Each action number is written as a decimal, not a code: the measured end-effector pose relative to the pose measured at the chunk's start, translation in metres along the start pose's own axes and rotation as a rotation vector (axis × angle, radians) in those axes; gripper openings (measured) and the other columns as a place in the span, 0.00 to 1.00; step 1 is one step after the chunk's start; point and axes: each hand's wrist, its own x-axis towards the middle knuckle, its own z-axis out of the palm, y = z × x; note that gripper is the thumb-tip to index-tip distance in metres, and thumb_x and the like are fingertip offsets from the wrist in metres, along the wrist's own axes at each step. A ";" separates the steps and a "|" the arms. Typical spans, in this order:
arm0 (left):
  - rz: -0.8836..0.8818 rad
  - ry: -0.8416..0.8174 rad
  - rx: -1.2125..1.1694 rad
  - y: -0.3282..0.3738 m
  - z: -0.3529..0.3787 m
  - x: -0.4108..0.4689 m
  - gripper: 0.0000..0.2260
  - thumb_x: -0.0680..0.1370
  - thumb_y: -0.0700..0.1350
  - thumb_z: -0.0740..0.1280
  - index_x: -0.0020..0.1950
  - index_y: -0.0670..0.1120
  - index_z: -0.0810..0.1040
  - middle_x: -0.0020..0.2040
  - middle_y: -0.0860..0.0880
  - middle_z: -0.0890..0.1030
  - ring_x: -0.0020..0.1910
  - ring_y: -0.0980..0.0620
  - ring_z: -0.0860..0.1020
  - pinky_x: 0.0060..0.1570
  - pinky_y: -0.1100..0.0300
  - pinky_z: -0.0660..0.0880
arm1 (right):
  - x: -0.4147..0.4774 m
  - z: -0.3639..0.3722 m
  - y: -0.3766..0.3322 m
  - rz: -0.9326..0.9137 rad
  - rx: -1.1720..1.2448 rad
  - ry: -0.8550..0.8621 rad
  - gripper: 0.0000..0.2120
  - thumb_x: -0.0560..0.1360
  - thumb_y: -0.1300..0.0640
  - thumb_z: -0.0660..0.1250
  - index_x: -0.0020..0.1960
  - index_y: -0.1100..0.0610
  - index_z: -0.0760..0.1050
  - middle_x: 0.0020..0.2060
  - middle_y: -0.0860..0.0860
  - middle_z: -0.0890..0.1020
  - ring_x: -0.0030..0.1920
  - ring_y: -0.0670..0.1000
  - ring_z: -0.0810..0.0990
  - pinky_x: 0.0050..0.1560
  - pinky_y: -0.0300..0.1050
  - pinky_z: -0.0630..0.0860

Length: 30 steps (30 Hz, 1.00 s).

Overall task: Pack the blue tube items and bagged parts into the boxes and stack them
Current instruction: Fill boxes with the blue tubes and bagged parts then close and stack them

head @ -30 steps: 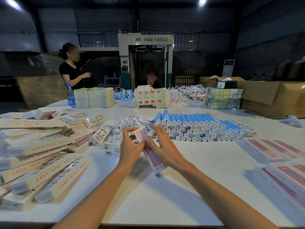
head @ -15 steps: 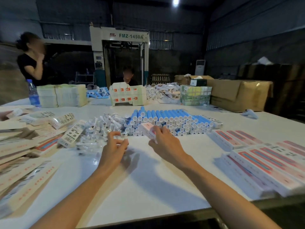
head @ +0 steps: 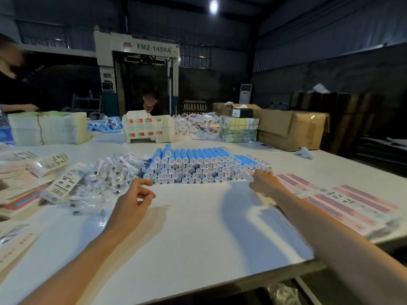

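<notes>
Left hand (head: 132, 201) — fingers loosely curled, empty — hovers beside the bagged parts (head: 114, 172). Right hand (head: 265, 183) is at the right end of the blue tube stack (head: 193, 164) on the tabletop (head: 198, 227); finger state blurred, cannot tell.

Dim hall; ceiling lamp (head: 213, 6) glares; arm shadows on white table (head: 198, 227); motion blur; edges warped

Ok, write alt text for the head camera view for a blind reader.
Two bare hands over a white table: the left hand, loosely curled and empty, beside a pile of bagged parts, the right hand at the right end of a stack of blue tubes. Printed boxes lie on both sides.
</notes>
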 end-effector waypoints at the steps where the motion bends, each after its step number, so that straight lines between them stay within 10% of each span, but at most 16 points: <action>1: 0.007 -0.001 -0.002 0.001 -0.001 0.000 0.15 0.83 0.38 0.69 0.59 0.59 0.76 0.49 0.62 0.86 0.50 0.64 0.82 0.49 0.63 0.76 | 0.004 0.004 0.001 0.010 -0.016 0.007 0.26 0.83 0.59 0.59 0.79 0.64 0.59 0.76 0.65 0.64 0.77 0.65 0.62 0.73 0.60 0.69; 23: 0.096 -0.089 0.091 0.004 -0.006 -0.003 0.15 0.82 0.33 0.68 0.52 0.55 0.82 0.50 0.64 0.84 0.54 0.61 0.82 0.51 0.70 0.78 | 0.015 0.022 -0.004 0.051 -0.244 0.108 0.25 0.82 0.58 0.61 0.77 0.64 0.65 0.75 0.64 0.66 0.75 0.64 0.65 0.73 0.57 0.68; 30: 0.037 -0.096 0.159 0.009 -0.008 -0.005 0.14 0.83 0.38 0.67 0.51 0.60 0.81 0.48 0.63 0.84 0.48 0.58 0.83 0.52 0.59 0.80 | -0.030 0.005 -0.088 -0.293 0.179 0.559 0.06 0.82 0.61 0.60 0.48 0.60 0.75 0.46 0.58 0.81 0.45 0.60 0.78 0.40 0.52 0.73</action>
